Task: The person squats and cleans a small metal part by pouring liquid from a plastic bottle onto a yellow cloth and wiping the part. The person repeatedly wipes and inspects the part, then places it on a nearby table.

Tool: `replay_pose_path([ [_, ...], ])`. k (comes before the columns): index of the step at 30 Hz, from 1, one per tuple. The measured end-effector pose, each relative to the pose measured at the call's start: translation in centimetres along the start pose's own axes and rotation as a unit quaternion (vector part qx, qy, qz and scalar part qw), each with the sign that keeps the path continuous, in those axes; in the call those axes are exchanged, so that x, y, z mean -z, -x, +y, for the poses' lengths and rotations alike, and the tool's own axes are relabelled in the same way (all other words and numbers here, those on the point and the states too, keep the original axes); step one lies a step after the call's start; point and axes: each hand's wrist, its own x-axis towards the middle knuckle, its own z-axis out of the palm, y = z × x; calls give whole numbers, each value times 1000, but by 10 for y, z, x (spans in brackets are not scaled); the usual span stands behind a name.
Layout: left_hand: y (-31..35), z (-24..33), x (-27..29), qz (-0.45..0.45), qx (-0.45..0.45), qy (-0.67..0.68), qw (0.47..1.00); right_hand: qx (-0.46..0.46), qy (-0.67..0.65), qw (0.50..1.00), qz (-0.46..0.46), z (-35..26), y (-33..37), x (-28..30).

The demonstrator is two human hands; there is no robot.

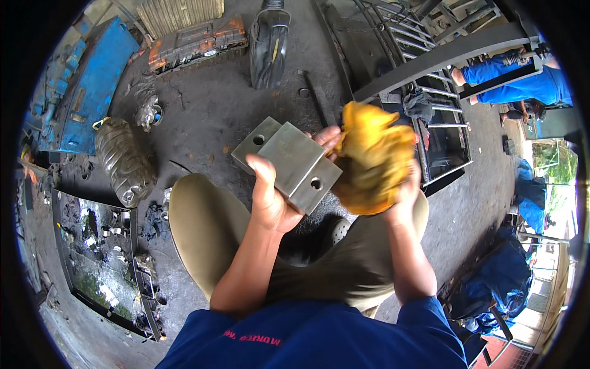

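Observation:
A stepped steel block with a raised middle and a hole in each end flange is held tilted above my lap. My left hand grips it, thumb on the near face and fingertips showing past its far edge. To its right, my right hand is wrapped around a bunched yellow cloth, smeared by motion. The cloth is close beside the block's right end; whether they touch I cannot tell. Most of my right fingers are hidden behind the cloth.
An oily tray of dark liquid lies at left, near a stuffed plastic bag and a blue metal cabinet. Ahead stand an orange-black case and a cut-open black container. A metal frame rises at right, with another person beyond.

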Motion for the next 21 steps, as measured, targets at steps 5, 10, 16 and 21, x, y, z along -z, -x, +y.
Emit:
replay_pose_path([
  [5, -6, -1, -3, -68, -92, -128, 985, 21, -176, 983, 38, -6, -2, 18],
  [10, -6, -5, -11, -23, -129, -164, 978, 132, 195, 972, -11, 3, 67, -60],
  [16, -12, -6, -8, -29, -161, -168, 972, 126, 145, 980, 49, -19, 81, -91],
  [21, 1, 0, -10, -1, -88, -62, 994, 35, -54, 992, 104, -24, 51, -90],
])
